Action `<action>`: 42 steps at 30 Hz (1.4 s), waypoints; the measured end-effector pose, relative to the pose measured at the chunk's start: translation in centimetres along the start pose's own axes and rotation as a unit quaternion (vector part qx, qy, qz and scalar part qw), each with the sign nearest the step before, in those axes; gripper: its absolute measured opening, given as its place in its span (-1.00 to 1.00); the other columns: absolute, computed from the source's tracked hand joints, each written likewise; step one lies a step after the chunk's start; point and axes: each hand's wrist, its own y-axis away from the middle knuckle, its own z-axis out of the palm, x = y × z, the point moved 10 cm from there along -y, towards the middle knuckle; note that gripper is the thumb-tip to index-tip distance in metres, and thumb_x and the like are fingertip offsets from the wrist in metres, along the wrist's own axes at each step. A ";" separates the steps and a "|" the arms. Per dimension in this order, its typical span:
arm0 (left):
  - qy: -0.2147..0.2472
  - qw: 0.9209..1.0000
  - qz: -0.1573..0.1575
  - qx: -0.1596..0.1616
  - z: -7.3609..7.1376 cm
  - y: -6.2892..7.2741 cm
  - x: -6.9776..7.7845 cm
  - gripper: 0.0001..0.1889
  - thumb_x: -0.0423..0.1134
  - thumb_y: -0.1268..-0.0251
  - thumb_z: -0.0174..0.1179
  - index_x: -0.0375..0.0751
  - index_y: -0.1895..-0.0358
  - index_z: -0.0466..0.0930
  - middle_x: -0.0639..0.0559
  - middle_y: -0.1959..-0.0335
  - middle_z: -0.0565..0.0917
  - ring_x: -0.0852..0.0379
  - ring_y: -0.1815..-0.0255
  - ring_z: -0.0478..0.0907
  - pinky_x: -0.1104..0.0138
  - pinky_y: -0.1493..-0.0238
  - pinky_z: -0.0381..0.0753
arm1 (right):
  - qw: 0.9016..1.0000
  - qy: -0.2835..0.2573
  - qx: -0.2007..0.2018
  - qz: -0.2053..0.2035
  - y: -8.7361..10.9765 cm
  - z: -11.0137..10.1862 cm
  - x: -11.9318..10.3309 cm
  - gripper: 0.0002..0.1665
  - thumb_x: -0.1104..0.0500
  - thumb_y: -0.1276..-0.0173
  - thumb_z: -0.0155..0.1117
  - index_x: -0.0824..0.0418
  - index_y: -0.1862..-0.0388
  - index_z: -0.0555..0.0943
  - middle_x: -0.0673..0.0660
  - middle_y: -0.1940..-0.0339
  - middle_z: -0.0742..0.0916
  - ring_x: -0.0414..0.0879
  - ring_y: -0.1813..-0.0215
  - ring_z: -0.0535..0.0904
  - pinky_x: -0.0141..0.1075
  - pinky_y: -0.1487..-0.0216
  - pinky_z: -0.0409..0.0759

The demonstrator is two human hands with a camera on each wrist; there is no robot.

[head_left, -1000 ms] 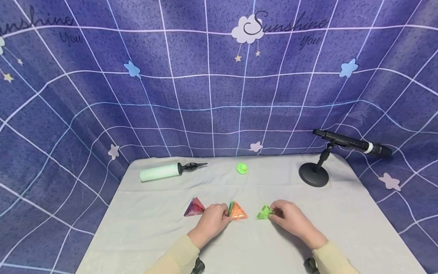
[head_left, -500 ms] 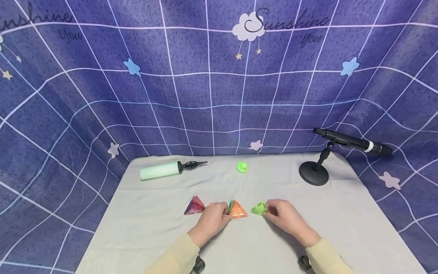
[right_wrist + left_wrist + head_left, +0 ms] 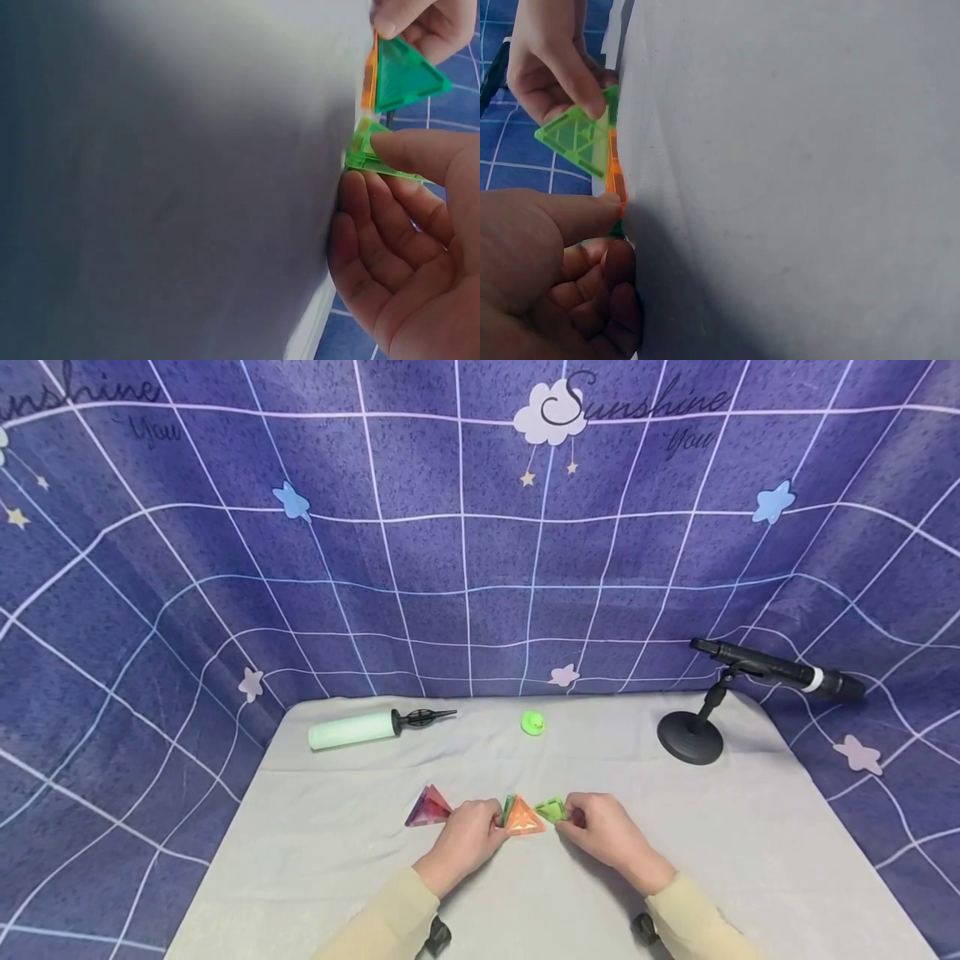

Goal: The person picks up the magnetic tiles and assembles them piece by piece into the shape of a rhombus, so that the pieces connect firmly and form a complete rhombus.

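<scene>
Near the middle of the table, my left hand (image 3: 471,833) pinches a standing pair of translucent triangular magnetic tiles, one orange (image 3: 525,820), one darker green (image 3: 405,75). My right hand (image 3: 606,828) grips light green triangular tiles (image 3: 551,810) between thumb and fingers, right beside the orange tile's right edge. In the left wrist view the light green tile (image 3: 574,139) overlaps the upper end of the orange one. Just left of my left hand stands a red and purple pyramid (image 3: 429,808) of similar tiles.
Farther back lie a pale green hand pump (image 3: 352,731) with a black nozzle and a small green toy duck (image 3: 533,722). A black microphone (image 3: 780,668) on a round-based stand (image 3: 690,739) is at the back right. A blue gridded curtain (image 3: 480,552) surrounds the table.
My right hand has moved left with the light green tiles, closing the gap to the orange tile, and the tiles have turned. My left hand and its tiles have stayed in place.
</scene>
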 end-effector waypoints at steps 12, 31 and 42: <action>-0.003 1.000 0.010 0.009 -0.2 0.0 0.2 -0.66 -0.28 -0.16 0.51 -0.10 0.49 0.44 0.26 0.66 0.33 0.27 0.61 0.28 0.35 0.55 0.30 | 1.000 0.018 0.017 -0.014 -0.7 0.5 -1.1 -0.57 0.23 -0.15 0.61 -0.02 0.56 0.47 -0.25 0.68 0.46 -0.34 0.60 0.32 -0.37 0.53 0.37; -0.002 1.000 0.005 -0.001 0.2 -0.4 0.0 -0.61 -0.23 -0.21 0.51 -0.07 0.52 0.39 0.22 0.65 0.34 0.23 0.61 0.29 0.33 0.53 0.30 | 1.000 0.006 0.011 -0.006 -1.7 1.5 -2.0 -0.56 0.23 -0.18 0.62 -0.01 0.57 0.47 -0.24 0.68 0.48 -0.34 0.61 0.34 -0.38 0.56 0.36; -0.007 1.000 0.007 -0.018 0.3 -0.4 0.4 -0.59 -0.28 -0.24 0.46 -0.04 0.53 0.34 0.22 0.65 0.32 0.23 0.60 0.27 0.32 0.53 0.28 | 1.000 0.019 0.011 -0.002 -1.7 1.9 -2.2 -0.57 0.25 -0.17 0.63 -0.01 0.57 0.48 -0.24 0.65 0.53 -0.35 0.58 0.38 -0.38 0.52 0.42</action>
